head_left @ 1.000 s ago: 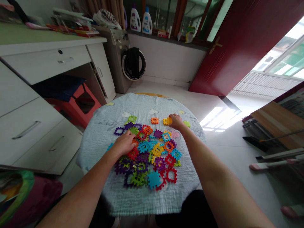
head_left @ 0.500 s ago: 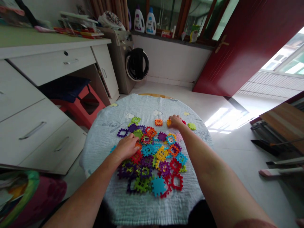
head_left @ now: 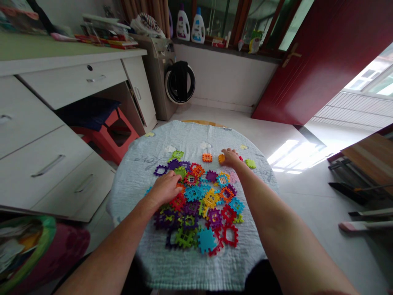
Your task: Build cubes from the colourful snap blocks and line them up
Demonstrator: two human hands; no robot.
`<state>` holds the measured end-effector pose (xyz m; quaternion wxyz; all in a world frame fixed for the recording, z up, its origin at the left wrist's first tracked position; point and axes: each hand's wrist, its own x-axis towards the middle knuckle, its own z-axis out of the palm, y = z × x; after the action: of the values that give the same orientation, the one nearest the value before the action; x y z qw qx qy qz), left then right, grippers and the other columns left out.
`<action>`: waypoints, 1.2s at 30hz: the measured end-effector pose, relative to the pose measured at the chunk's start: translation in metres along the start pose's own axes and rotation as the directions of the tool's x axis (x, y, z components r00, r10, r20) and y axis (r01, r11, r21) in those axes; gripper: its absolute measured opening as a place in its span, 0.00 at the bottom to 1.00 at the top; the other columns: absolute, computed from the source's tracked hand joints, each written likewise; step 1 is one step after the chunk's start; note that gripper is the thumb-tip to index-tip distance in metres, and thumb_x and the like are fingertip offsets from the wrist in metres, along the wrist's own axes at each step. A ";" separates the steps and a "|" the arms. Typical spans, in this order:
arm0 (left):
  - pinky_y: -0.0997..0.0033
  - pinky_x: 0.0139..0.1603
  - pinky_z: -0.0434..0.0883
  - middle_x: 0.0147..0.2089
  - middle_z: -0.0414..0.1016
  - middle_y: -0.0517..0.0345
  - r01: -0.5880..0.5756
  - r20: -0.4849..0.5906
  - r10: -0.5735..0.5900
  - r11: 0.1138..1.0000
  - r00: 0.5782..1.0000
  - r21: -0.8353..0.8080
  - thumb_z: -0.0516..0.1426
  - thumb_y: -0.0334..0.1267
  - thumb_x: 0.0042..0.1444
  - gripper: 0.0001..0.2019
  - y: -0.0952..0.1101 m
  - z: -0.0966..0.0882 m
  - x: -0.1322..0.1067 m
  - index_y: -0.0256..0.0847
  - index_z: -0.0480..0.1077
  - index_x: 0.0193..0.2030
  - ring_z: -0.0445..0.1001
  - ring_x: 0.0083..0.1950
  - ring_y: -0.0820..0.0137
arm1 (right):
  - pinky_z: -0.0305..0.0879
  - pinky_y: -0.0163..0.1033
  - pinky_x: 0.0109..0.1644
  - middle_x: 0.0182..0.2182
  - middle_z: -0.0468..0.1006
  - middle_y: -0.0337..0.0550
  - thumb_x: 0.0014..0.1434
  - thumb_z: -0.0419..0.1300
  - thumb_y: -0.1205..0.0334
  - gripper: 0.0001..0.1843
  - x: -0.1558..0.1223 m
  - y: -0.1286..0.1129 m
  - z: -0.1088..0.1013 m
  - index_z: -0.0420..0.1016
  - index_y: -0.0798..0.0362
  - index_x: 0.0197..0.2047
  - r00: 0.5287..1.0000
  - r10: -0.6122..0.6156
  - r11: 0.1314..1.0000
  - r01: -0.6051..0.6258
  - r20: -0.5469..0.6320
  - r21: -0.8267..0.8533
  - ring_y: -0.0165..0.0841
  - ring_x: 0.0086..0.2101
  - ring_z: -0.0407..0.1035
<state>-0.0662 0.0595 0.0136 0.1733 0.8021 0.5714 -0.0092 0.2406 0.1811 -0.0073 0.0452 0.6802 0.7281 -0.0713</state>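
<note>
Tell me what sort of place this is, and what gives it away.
Probably a room in a home, perhaps one doubling as a laundry area: a front-loading washing machine stands by the window, jug-like bottles line the sill, and a cloth-covered table holds colourful plastic pieces.

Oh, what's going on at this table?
A person is handling a heap of colourful notched pieces on a cloth-covered table. The left hand is over the heap's left part; the right hand is at a yellow piece beyond it. An orange piece lies left of that one, a green piece to its right.
</note>
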 end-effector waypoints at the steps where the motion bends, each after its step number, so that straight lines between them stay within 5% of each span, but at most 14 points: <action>1: 0.65 0.54 0.67 0.49 0.70 0.49 0.004 -0.030 -0.004 1.000 1.000 -0.021 0.55 0.38 0.56 0.14 0.000 0.000 0.001 0.41 0.72 0.49 0.71 0.51 0.62 | 0.62 0.52 0.52 0.54 0.68 0.55 0.47 0.69 0.57 0.37 -0.004 -0.001 -0.002 0.65 0.49 0.60 1.000 0.004 1.000 -0.003 -0.024 0.020 0.51 0.52 0.62; 5: 0.66 0.56 0.66 0.45 0.71 0.51 0.007 -0.242 -0.047 0.987 0.969 -0.163 0.54 0.37 0.58 0.09 -0.001 -0.001 0.014 0.41 0.72 0.42 0.71 0.50 0.64 | 0.61 0.53 0.54 0.58 0.65 0.56 0.50 0.66 0.54 0.39 -0.040 -0.009 -0.015 0.61 0.51 0.64 0.992 -0.002 0.989 0.020 -0.127 0.144 0.52 0.55 0.61; 9: 0.64 0.63 0.62 0.54 0.69 0.48 0.059 -0.368 -0.121 0.983 0.922 -0.175 0.54 0.39 0.58 0.13 -0.011 -0.002 0.047 0.40 0.71 0.49 0.68 0.57 0.62 | 0.61 0.53 0.55 0.56 0.67 0.55 0.50 0.66 0.56 0.32 -0.111 -0.024 -0.032 0.67 0.49 0.59 0.978 -0.126 0.957 0.164 -0.169 0.240 0.51 0.55 0.62; 13: 0.58 0.65 0.57 0.66 0.59 0.43 0.145 -0.265 -0.156 0.988 0.951 -0.059 0.55 0.48 0.58 0.26 -0.021 -0.008 0.087 0.41 0.64 0.61 0.57 0.67 0.55 | 0.63 0.50 0.55 0.52 0.72 0.48 0.53 0.64 0.60 0.28 -0.190 -0.041 -0.036 0.67 0.42 0.58 0.930 -0.338 0.835 0.367 -0.145 0.409 0.43 0.51 0.67; 16: 0.57 0.63 0.59 0.67 0.57 0.42 0.188 -0.123 -0.189 0.982 0.974 -0.019 0.53 0.54 0.58 0.31 -0.026 -0.011 0.109 0.44 0.59 0.65 0.59 0.66 0.53 | 0.67 0.44 0.48 0.46 0.77 0.45 0.56 0.61 0.61 0.25 -0.222 -0.049 -0.027 0.67 0.42 0.57 0.939 -0.339 0.791 0.312 -0.047 0.526 0.38 0.44 0.72; 20: 0.61 0.58 0.64 0.61 0.64 0.47 0.187 -0.013 -0.187 0.982 0.982 0.031 0.59 0.47 0.50 0.29 -0.028 -0.004 0.113 0.46 0.66 0.60 0.68 0.58 0.56 | 0.66 0.43 0.48 0.43 0.79 0.49 0.56 0.58 0.67 0.21 -0.223 -0.046 -0.012 0.70 0.53 0.54 0.967 -0.253 0.853 0.216 0.014 0.474 0.38 0.43 0.73; 27: 0.61 0.57 0.64 0.45 0.72 0.53 -0.030 -0.146 0.032 0.999 0.989 0.015 0.55 0.31 0.46 0.14 -0.039 0.006 0.068 0.43 0.76 0.40 0.72 0.48 0.61 | 0.66 0.42 0.46 0.44 0.78 0.51 0.57 0.59 0.64 0.19 -0.205 -0.028 -0.012 0.70 0.56 0.53 0.972 -0.215 0.867 0.147 0.091 0.477 0.38 0.41 0.73; 32: 0.59 0.56 0.63 0.38 0.74 0.55 -0.231 -0.341 0.202 0.972 0.918 -0.048 0.51 0.24 0.46 0.14 -0.032 0.001 0.033 0.41 0.74 0.34 0.71 0.46 0.63 | 0.65 0.39 0.43 0.41 0.79 0.49 0.57 0.59 0.64 0.17 -0.204 -0.026 -0.014 0.71 0.55 0.50 0.966 -0.236 0.865 0.160 0.104 0.476 0.37 0.39 0.73; 36: 0.62 0.54 0.65 0.36 0.75 0.56 -0.460 -0.313 0.429 0.887 0.847 -0.030 0.50 0.22 0.46 0.14 -0.007 0.001 0.003 0.41 0.72 0.34 0.69 0.46 0.64 | 0.65 0.38 0.42 0.40 0.79 0.49 0.57 0.59 0.65 0.16 -0.201 -0.023 -0.016 0.70 0.56 0.50 0.968 -0.220 0.868 0.139 0.117 0.477 0.36 0.39 0.73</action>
<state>-0.0716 0.0637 0.0103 0.1240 0.8946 0.3890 0.1816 0.2326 -0.0152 0.0417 -0.0650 0.5917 0.7435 -0.3046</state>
